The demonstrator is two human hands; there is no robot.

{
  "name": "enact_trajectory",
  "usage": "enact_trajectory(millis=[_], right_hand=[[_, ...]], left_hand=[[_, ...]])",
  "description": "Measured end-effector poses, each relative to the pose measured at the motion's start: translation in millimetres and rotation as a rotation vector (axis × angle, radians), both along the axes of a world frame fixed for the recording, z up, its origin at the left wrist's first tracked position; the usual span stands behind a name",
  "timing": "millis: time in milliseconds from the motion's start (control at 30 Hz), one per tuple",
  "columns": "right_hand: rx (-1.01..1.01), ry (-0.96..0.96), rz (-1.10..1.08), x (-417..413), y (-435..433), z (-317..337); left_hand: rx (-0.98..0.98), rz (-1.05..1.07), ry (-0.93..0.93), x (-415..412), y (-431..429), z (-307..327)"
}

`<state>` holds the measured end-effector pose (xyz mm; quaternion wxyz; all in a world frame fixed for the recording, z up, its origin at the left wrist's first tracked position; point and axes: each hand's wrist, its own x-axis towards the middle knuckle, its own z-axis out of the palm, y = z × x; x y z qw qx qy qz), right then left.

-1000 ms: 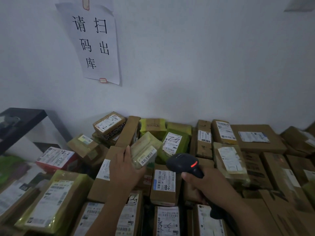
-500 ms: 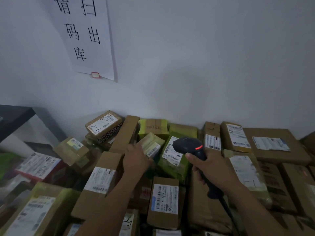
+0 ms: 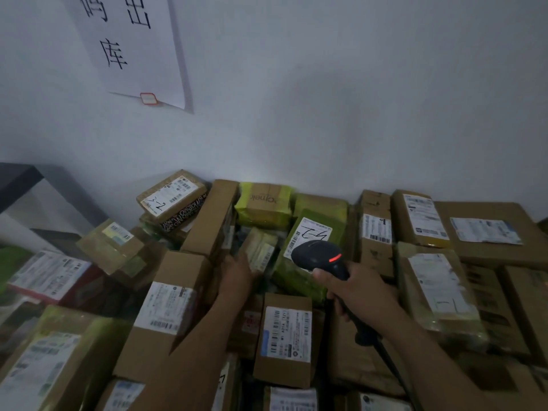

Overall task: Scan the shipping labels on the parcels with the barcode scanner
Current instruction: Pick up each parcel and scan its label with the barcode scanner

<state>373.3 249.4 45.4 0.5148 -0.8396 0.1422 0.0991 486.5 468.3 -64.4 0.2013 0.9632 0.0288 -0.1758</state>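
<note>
head view: many parcels (image 3: pixel 284 336) lie packed close together against a white wall (image 3: pixel 355 114), most with a label facing up, and a paper sign (image 3: pixel 133 48) hangs above them. the left hand (image 3: pixel 237 277) holds 1 small pack (image 3: pixel 261 252) by its near edge and keeps it tilted up; the fingers go under the pack and are mostly hidden, and this part is blurred. the right hand (image 3: pixel 355 289) is closed firmly around the handle of the scanner (image 3: pixel 318 258), the index finger lies near the trigger, and a red light shows on the scanner's top. its head hangs just over the green parcel (image 3: pixel 296 280) and points toward the pack and the green parcel's label (image 3: pixel 308 235). the step in hand seems to be the scan of the pack. i think the next move needs the pack's barcode turned flat toward the scanner, with its head aimed at that barcode only, because the other label is just beside it.
</note>
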Motion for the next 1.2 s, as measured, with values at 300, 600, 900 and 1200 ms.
enact_trajectory(millis=[300, 600, 900, 1200], right_hand=[[0.057, -0.018, -0.041, -22.5, 10.6, 4.1], [0.175, 0.058, -0.175, -74.9, 36.2, -11.1], [0.097, 0.093, 0.001, -80.1, 56.8, -18.4], [0.142, 0.128, -0.017, -74.4, 45.4, -33.8]], left_hand=[[-0.35, 0.02, -0.127, -59.1, 11.7, 49.7], [-0.45, 0.05, 0.016, -154.2, -11.1, 44.3], [-0.074, -0.024, -0.166, -133.0, 19.0, 38.1], [0.221, 0.031, 0.108, -107.3, 12.3, 6.2]])
